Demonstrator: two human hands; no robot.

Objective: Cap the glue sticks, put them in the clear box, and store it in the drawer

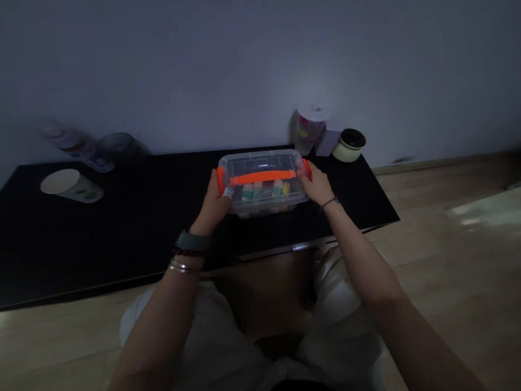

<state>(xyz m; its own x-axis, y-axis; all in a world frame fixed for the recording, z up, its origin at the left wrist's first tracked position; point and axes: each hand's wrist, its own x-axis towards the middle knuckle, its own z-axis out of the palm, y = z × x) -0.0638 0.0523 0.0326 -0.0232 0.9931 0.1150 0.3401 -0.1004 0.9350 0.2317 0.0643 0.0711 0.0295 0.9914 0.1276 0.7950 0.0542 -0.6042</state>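
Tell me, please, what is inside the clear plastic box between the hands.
Through the clear plastic box show small tubes with green and white labels and something yellow. The orange band across the lid covers whatever lies behind it.

1. The left arm [155,317] and right arm [382,306] are bare, reaching forward and down, angling inward toward each other.
2. The left hand [213,204] and right hand [318,184] sit well apart at about the same height, palms turned inward and facing each other, each closed in a grip.
3. The left wrist [195,231] wears a dark-banded watch [193,241], with a dark band [187,252] and thin metal bangles [182,267] just behind it.
4. The right wrist [330,203] wears 1 thin dark cord [329,202].
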